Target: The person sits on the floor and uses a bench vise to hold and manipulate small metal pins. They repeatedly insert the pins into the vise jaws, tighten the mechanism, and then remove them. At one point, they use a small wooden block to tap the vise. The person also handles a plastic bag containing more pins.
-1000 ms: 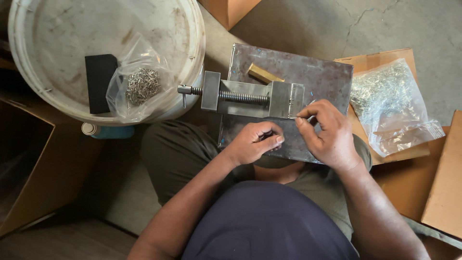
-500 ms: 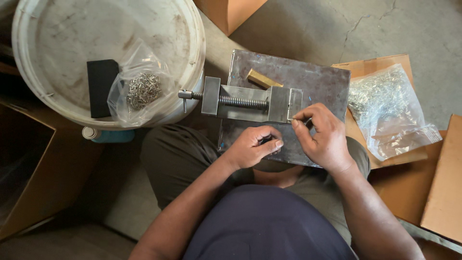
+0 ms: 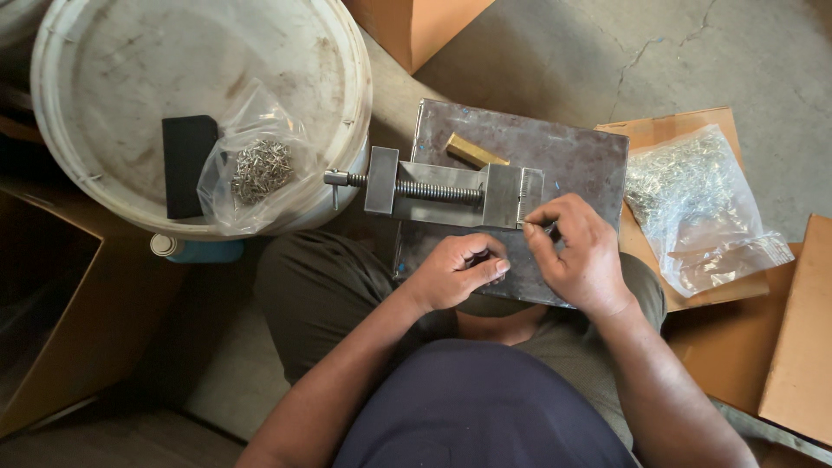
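Cracked grey concrete floor, daylit, with brown cardboard boxes around.

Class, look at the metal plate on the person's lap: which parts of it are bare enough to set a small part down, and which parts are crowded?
The plate is bare at its far right, between the brass block and the cardboard. Crowded: the vise crosses its middle, and the left hand and right hand cover the near edge.

Part betw. right fingers too small

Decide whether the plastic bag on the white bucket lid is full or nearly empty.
Nearly empty: the clear plastic bag holds only a small heap of metal pieces, on the bucket lid.
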